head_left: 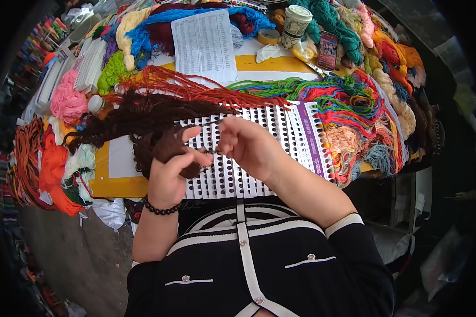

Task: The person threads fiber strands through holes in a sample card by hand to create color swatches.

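My left hand grips a bundle of dark brown yarn that trails up and left over the table. My right hand pinches a thin strand of the same brown yarn close to the left hand's fingertips. Both hands hover over a white card with rows of punched holes, which has a purple strip along its right edge. Brown thread ends show in many of the card's holes.
Heaps of coloured yarn ring the yellow table: orange at left, pink, red strands, mixed green and red at right. A printed sheet, a paper cup and a tape roll lie at the back.
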### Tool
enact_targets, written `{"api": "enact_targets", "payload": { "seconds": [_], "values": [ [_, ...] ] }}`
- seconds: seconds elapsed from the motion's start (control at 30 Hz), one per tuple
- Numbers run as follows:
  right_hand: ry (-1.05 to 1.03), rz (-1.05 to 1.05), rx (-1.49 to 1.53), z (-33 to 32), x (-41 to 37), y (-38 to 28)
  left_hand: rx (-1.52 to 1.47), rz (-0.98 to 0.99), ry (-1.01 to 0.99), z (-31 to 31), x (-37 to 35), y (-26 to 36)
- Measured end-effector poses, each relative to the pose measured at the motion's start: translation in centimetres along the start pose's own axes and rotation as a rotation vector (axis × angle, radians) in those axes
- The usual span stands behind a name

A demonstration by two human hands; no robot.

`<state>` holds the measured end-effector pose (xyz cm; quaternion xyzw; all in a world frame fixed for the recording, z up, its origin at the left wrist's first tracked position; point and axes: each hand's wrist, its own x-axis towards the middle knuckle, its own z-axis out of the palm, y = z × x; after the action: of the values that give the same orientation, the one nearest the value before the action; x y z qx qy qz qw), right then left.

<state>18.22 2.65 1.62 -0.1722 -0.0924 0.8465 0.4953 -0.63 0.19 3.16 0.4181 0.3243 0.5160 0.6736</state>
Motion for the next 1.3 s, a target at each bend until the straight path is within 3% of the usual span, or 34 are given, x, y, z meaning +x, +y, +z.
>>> {"api": "enact_targets", "payload": {
  "seconds": [0.1,0.2,0.47,0.63,0.87,1.13,1.3],
  "values": [
    [0.038,-0.044,-0.634,2.1,-0.9,1.0,0.113,-0.097,-0.072,1.4,-0.1,-0.5],
    [0.015,-0.046,-0.750,1.2,-0.6,1.6,0.269,-0.065,-0.034,2.3,-0.2,-1.1],
    [0.028,-0.073,-0.649,1.6,-1.2,1.7,0.209,-0.181,-0.076,0.4,-0.3,-0.7],
    [-0.022,-0.059,-0.563,2.0,-1.6,1.1,0.077,-0.112,0.083,2.1,-0.3,-0.8],
    [-0.009,-0.061,-0.609,1.3,-1.4,1.4,0.142,-0.079,0.055,1.9,-0.2,-1.2],
    [0.031,-0.045,-0.533,1.7,-1.3,1.7,0.196,0.028,0.237,3.4,-0.2,-1.8],
    [0.084,-0.034,-0.509,1.6,-1.2,1.8,0.204,0.053,0.229,3.4,-0.2,-1.8]
  ]
}}
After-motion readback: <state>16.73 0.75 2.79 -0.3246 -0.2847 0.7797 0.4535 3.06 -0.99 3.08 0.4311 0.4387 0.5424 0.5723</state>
